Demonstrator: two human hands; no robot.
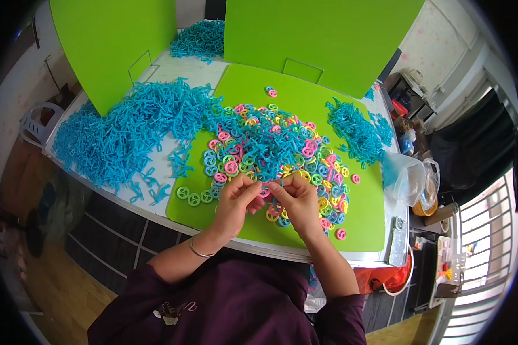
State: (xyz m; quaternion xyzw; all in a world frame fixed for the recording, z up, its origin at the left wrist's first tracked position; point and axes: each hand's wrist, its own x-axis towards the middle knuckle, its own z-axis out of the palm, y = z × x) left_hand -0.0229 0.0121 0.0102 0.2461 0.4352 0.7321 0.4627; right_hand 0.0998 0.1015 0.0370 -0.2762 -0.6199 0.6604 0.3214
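My left hand (237, 202) and my right hand (296, 198) meet fingertip to fingertip over the near edge of a green mat (362, 221). Between the fingers sits a small pink plastic ring (265, 192) with a thin blue piece; both hands pinch it. Just beyond the hands lies a heap of small rings (270, 150) in pink, yellow, green and blue, mixed with blue plastic sticks. A metal bangle circles my left wrist.
A big pile of blue plastic sticks (121, 135) covers the white table (161, 69) at left; smaller blue piles (357, 129) lie right and at the back. Green upright boards (316, 34) stand behind. A clear plastic bag (403, 178) sits at right.
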